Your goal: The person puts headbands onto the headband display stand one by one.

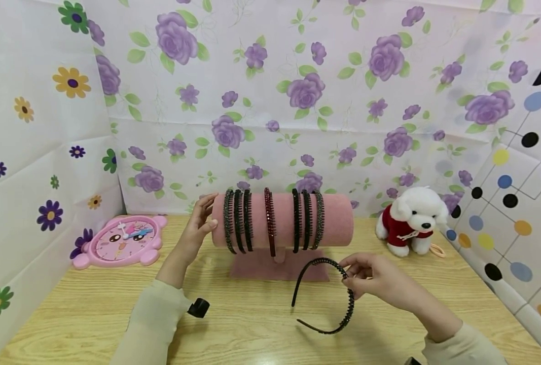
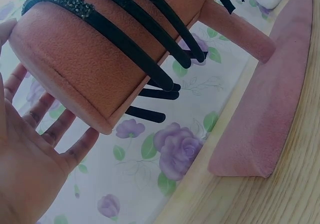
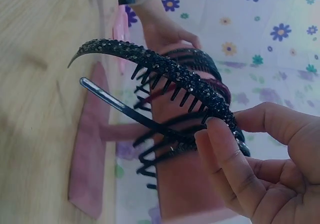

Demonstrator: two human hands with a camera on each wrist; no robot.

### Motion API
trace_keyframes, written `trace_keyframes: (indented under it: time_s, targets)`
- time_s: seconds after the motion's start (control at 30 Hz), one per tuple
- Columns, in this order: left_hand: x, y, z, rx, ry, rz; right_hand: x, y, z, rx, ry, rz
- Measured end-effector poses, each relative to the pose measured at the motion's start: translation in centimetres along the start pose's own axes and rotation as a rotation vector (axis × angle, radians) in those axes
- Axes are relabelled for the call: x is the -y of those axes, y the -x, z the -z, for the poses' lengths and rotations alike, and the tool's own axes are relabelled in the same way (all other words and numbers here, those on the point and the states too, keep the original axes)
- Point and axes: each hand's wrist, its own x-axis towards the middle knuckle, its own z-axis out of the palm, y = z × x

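Observation:
A padded pink headband stand (image 1: 336,220) carries several headbands, most of them black, with a dark red one (image 1: 270,223) near the middle. My left hand (image 1: 197,225) grips the stand's left end, thumb in front and fingers reaching behind; the left wrist view shows those fingers (image 2: 60,129) spread along the end face. In front of the stand, to the right, my right hand (image 1: 380,279) pinches a black headband (image 1: 350,304) by its side, above the table. Sparkling stones cover this headband (image 3: 170,73) outside, and comb teeth line its inner side.
On the wooden table (image 1: 247,329), a pink cartoon clock (image 1: 124,241) leans at the left. A white plush dog (image 1: 411,220) in a red top sits at the right, beside a small tan loop (image 1: 437,250). Patterned sheets (image 1: 261,96) enclose the back and sides.

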Motion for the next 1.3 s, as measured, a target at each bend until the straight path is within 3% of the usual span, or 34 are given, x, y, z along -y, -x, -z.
trace_keyframes:
  time_s: [0.2, 0.63, 1.3]
  targets:
    - [-0.1, 0.0, 0.0, 0.0, -0.003, 0.005, -0.1, 1.0, 1.2, -0.043, 0.012, -0.001]
    - [0.0, -0.1, 0.0, 0.003, -0.008, 0.008, -1.2, 2.0, 3.4, -0.146, 0.144, -0.025]
    - [-0.1, 0.0, 0.2, 0.015, -0.038, 0.016, -1.4, 0.9, 5.8, -0.33, 0.333, -0.124]
